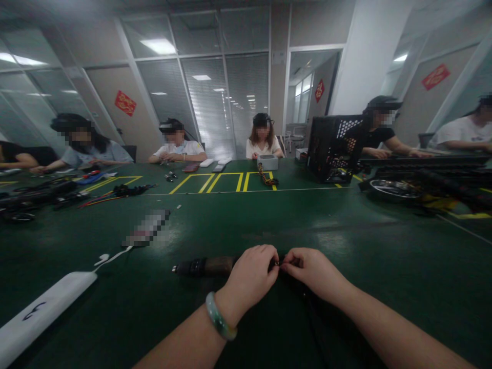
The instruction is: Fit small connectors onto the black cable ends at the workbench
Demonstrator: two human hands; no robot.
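Note:
A dark cylindrical tool (217, 266) with a small metal tip at its left end and a brownish middle lies on the green table in front of me. My left hand (253, 269), a green bangle at its wrist, is closed over the tool's right end and hides it. Close beside it, my right hand (303, 269) pinches with thumb and forefinger at a tiny spot between the two hands. What is in that pinch is too small and dark to make out. A dark cord (307, 302) runs toward me from under my right hand.
To my left lie a white power strip (49, 302) and a blurred phone-like object (148, 228) on a white cable. Dark parts and wires (130, 190) sit farther left. A black computer case (334, 148) and a wheel (395, 188) stand right. Several people sit opposite.

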